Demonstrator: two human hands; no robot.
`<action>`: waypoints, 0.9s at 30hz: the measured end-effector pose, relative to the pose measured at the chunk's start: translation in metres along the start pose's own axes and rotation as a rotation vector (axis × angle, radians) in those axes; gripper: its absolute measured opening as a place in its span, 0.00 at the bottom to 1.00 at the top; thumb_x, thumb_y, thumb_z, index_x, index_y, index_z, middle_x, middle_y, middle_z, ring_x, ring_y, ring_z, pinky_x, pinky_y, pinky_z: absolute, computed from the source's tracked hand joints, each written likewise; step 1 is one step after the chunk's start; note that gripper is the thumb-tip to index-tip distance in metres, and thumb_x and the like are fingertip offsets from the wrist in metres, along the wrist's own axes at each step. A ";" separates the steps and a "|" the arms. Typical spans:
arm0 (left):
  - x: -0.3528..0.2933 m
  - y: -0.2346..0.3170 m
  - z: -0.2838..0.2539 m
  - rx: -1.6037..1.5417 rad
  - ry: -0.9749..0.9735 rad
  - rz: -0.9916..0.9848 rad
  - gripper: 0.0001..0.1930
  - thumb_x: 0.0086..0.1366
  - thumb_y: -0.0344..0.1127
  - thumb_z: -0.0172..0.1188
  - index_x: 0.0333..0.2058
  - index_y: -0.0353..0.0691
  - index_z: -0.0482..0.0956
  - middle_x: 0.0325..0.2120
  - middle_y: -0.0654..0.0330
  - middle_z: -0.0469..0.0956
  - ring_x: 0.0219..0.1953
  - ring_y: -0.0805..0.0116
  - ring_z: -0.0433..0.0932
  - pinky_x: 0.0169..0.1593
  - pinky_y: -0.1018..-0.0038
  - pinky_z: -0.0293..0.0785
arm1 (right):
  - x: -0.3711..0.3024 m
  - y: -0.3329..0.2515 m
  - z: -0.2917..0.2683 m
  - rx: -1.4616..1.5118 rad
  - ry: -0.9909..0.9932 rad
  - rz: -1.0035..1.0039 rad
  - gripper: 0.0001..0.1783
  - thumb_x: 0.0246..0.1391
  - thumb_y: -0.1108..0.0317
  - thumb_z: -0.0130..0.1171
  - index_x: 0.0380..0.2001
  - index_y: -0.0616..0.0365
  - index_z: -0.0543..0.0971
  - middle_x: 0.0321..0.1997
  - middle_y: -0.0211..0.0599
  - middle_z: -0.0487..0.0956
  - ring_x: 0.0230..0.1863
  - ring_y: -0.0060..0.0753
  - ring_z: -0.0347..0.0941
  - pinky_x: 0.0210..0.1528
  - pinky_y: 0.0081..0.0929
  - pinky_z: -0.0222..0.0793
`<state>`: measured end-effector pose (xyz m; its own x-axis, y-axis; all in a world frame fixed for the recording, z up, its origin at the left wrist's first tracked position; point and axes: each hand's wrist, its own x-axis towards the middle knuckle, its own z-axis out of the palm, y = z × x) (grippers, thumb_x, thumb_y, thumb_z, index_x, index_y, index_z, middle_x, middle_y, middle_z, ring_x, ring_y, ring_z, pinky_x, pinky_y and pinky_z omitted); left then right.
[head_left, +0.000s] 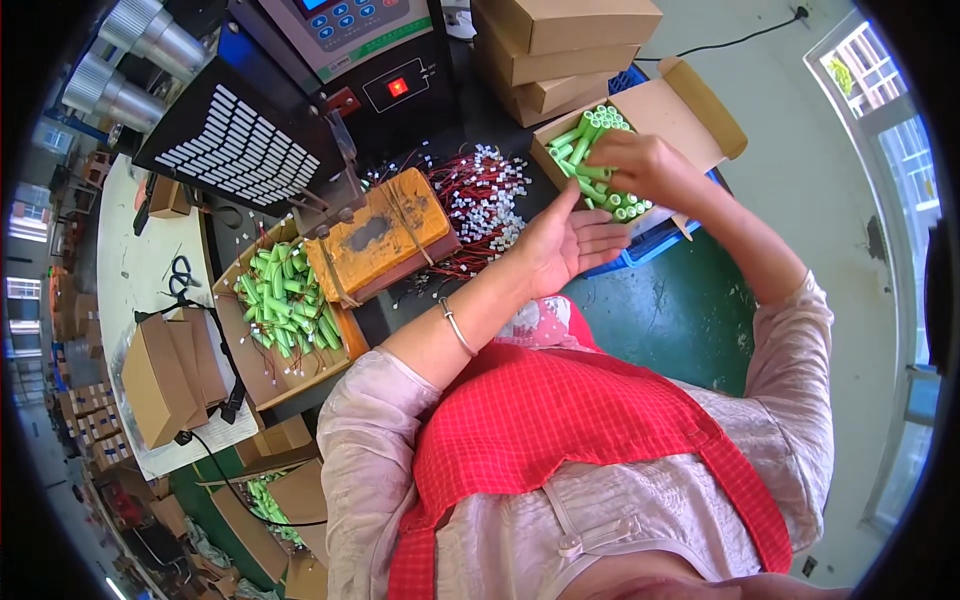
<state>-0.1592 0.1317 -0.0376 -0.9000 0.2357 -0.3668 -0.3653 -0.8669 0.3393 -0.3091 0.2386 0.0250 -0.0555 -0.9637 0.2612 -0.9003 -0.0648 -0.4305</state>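
My right hand (648, 168) reaches over an open cardboard box (690, 120) with many green cylindrical battery cells (604, 122) in it. Its fingers curl down among the cells; what sits between the fingertips is hidden. My left hand (556, 246) lies palm up beside the near side of that box, fingers stretched out and nothing in it. Some cells stand on end, others lie on their sides. Left of my left hand, a heap of red and black wires with white connectors (492, 200) covers the dark bench.
A worn yellow block (385, 232) bound with bands lies before a black machine (385, 85) with a lit red switch. Left of it, a cardboard tray (262, 385) holds wired green cells. Stacked cardboard boxes (570, 30) stand behind; a blue bin (645, 252) sits under the cell box.
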 end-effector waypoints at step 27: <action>-0.049 -0.016 -0.027 -0.121 0.110 0.170 0.12 0.61 0.32 0.50 0.44 0.42 0.66 0.36 0.52 0.74 0.38 0.57 0.75 0.44 0.61 0.73 | -0.011 -0.029 0.023 0.138 0.102 0.103 0.13 0.39 0.78 0.58 0.34 0.60 0.74 0.33 0.38 0.72 0.33 0.37 0.72 0.34 0.28 0.69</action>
<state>-0.1025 0.1221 -0.0483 -0.9125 0.0384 -0.4074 -0.1735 -0.9379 0.3003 -0.2728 0.2456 0.0143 -0.1937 -0.9364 0.2926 -0.8202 -0.0091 -0.5721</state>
